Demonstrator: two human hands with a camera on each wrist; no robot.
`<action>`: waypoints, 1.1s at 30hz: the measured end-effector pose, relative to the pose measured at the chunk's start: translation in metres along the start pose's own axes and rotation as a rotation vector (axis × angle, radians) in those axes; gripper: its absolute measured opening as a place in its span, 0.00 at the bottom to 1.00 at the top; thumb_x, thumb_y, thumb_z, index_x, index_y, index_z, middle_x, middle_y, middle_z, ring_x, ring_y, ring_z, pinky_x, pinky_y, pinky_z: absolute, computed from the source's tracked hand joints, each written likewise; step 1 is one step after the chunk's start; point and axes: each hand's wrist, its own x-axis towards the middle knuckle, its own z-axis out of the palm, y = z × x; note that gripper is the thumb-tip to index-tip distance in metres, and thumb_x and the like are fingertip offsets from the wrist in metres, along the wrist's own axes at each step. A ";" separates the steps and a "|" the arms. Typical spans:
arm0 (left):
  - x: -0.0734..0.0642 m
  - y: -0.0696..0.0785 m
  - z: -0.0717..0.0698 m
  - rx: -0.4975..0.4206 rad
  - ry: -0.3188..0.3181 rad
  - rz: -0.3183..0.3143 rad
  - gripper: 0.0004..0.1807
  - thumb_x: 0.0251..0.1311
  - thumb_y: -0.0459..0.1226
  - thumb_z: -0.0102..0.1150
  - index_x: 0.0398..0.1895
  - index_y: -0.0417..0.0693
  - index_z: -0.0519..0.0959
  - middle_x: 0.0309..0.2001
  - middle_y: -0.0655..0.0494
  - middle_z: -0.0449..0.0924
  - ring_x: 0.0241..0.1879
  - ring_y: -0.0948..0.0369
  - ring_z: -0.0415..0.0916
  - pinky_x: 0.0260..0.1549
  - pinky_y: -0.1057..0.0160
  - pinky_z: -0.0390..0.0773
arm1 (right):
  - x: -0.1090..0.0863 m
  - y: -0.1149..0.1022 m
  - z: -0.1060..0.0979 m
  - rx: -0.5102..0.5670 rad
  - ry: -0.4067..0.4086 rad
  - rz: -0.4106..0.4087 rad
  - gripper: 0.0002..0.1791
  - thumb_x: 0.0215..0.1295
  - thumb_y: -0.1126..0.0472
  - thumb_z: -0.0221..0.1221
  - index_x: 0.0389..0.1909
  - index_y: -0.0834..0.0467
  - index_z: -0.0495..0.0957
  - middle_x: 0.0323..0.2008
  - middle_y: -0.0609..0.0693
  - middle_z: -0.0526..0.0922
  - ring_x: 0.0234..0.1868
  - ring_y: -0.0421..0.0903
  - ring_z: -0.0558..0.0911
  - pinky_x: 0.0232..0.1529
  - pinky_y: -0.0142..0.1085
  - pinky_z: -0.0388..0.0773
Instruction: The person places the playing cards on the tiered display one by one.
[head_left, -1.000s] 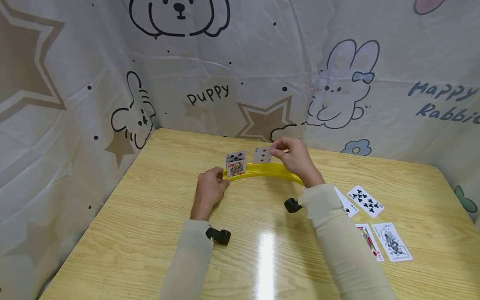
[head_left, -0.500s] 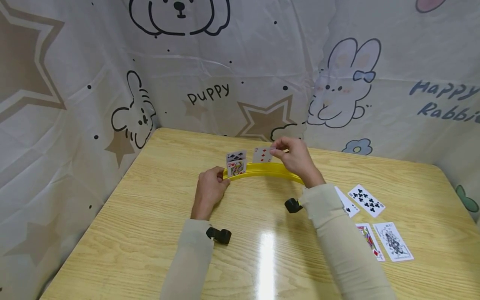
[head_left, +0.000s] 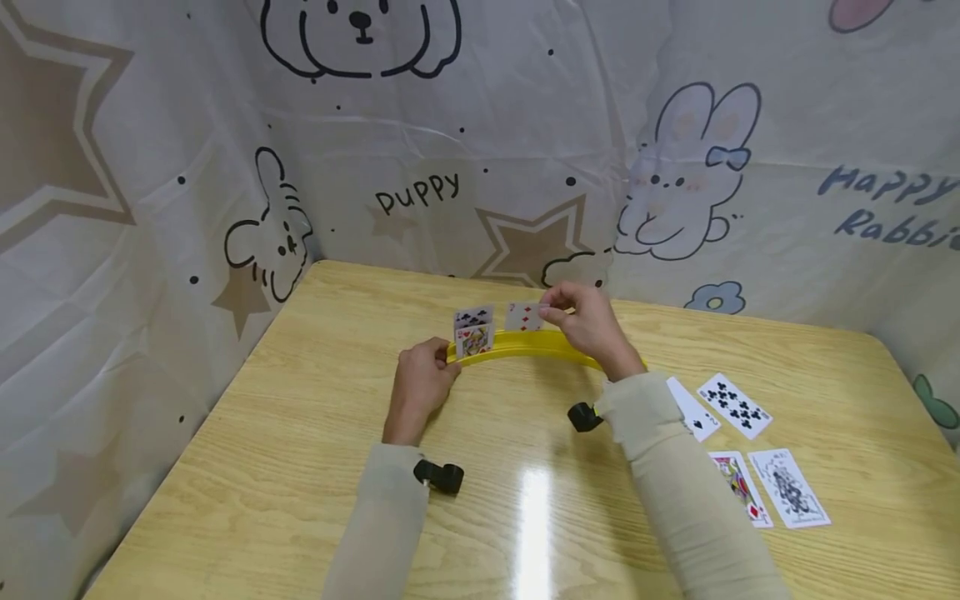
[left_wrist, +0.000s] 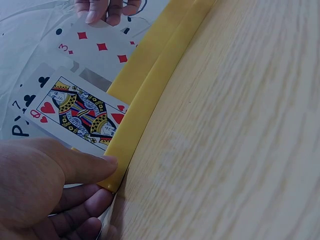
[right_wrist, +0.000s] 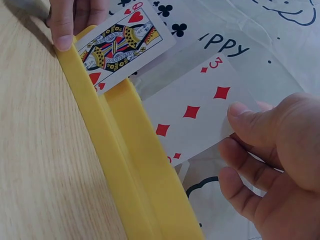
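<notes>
A curved yellow card holder point(head_left: 540, 343) lies on the table, and my left hand point(head_left: 422, 387) grips its left end between thumb and fingers. Beside that thumb, a queen of hearts point(left_wrist: 82, 112) stands in the front slot. Behind the queen rises a seven of clubs point(head_left: 474, 315), partly covered by it. My right hand point(head_left: 588, 325) pinches the right edge of a three of diamonds point(right_wrist: 192, 112). That card is upright at the holder's rear side, right of the other two. Its lower edge is hidden by the yellow rail, so how deep it sits cannot be told.
Several cards lie face up on the table to the right: a ten of clubs point(head_left: 735, 406), a two of spades point(head_left: 696, 410), a diamond face card point(head_left: 742, 490) and a joker point(head_left: 790, 488). My right sleeve partly covers some. A printed curtain point(head_left: 420, 125) hangs behind the table.
Both hands keep their holds on the card holder and the three of diamonds. The whole scene sits slightly lower in the head view, and the right hand with its card is marginally lower.
</notes>
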 end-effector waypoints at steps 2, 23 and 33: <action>0.000 -0.001 0.000 0.000 0.002 0.002 0.19 0.59 0.33 0.70 0.54 0.36 0.82 0.40 0.47 0.84 0.38 0.57 0.80 0.37 0.58 0.81 | 0.000 0.000 0.001 0.004 -0.002 0.007 0.05 0.71 0.62 0.61 0.39 0.60 0.81 0.39 0.53 0.82 0.40 0.52 0.76 0.40 0.44 0.72; -0.001 -0.003 0.000 -0.008 -0.006 -0.020 0.19 0.60 0.33 0.69 0.55 0.38 0.81 0.41 0.47 0.84 0.38 0.58 0.80 0.37 0.58 0.80 | -0.017 0.009 -0.015 -0.114 -0.045 0.032 0.11 0.70 0.59 0.63 0.47 0.62 0.81 0.44 0.55 0.82 0.45 0.53 0.80 0.47 0.47 0.77; -0.001 -0.001 -0.001 -0.011 -0.003 -0.009 0.19 0.60 0.33 0.70 0.54 0.37 0.82 0.40 0.48 0.83 0.38 0.58 0.79 0.38 0.58 0.80 | -0.034 0.016 -0.033 -0.215 -0.078 0.027 0.15 0.69 0.59 0.63 0.50 0.65 0.82 0.43 0.55 0.84 0.45 0.54 0.80 0.47 0.49 0.77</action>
